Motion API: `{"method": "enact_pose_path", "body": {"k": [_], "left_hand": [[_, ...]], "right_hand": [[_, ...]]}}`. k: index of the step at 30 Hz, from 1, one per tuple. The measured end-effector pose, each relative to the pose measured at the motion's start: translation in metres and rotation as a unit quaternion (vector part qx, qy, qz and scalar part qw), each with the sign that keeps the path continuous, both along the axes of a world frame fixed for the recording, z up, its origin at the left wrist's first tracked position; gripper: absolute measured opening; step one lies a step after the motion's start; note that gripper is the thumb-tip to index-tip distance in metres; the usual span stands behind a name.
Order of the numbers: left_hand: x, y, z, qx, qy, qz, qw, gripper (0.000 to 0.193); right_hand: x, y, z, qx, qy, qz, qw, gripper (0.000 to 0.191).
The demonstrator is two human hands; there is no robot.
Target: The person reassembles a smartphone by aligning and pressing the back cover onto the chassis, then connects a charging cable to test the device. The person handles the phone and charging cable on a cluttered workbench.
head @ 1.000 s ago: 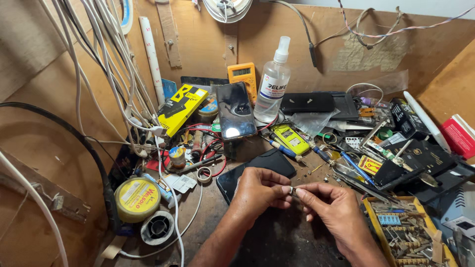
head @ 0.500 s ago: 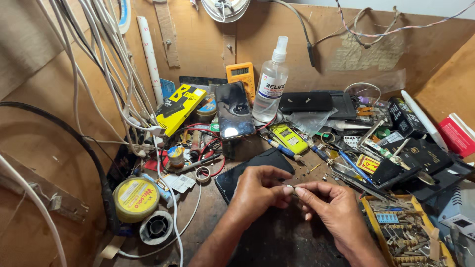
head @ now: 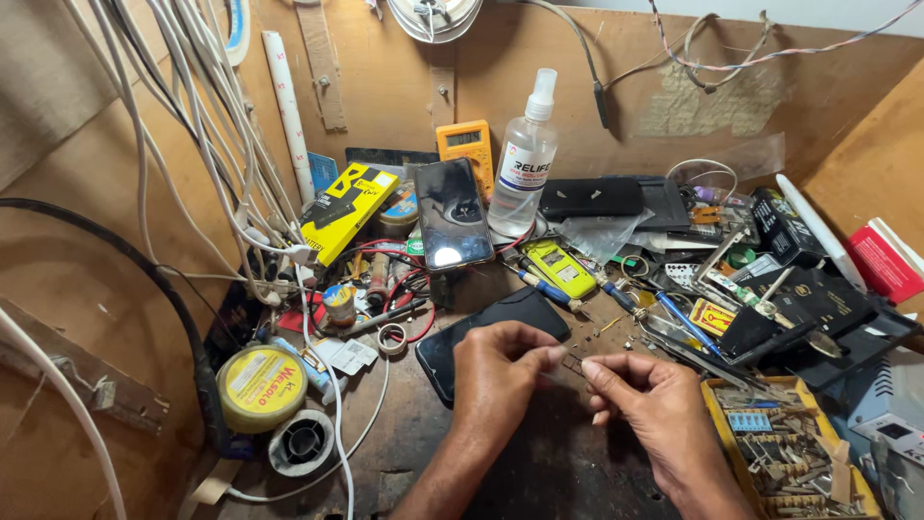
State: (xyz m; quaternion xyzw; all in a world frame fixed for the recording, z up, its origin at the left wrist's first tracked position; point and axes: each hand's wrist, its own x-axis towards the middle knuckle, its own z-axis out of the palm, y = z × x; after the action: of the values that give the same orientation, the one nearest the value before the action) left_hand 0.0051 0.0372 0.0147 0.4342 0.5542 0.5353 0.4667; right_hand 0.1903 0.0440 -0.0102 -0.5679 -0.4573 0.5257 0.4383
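Hands meet at lower centre of the frame over a crowded repair bench — the left hand [head: 500,371] and right hand [head: 647,400] each pinch one end of a tiny dark part [head: 572,363], fingertips closed on it, held just above the worn benchtop [head: 404,453]. What the part is cannot be told at this size. Just behind the hands lies a dark phone [head: 486,332], face up; a second phone [head: 453,214] leans upright at centre, a spray bottle [head: 525,159] beside it and a yellow multimeter [head: 466,149] behind. The work looks to be at the fine-handling stage — the piece is being held or turned between the fingers. Any next move, by this view, calls for a steady pinch over such clutter.
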Motion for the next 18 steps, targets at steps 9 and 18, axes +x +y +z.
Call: {"method": "enact_pose_path", "body": {"k": [9,18], "left_hand": [[0.017,-0.009,-0.015,-0.029,-0.202,0.046,0.978,0.017],[0.029,-0.012,-0.027,-0.076,-0.286,0.049,0.954,0.022]], "right_hand": [[0.001,0.000,-0.003,0.027,0.005,-0.037,0.999,0.018],[0.000,-0.002,-0.002,0.042,0.015,-0.038,0.998,0.018]]}}
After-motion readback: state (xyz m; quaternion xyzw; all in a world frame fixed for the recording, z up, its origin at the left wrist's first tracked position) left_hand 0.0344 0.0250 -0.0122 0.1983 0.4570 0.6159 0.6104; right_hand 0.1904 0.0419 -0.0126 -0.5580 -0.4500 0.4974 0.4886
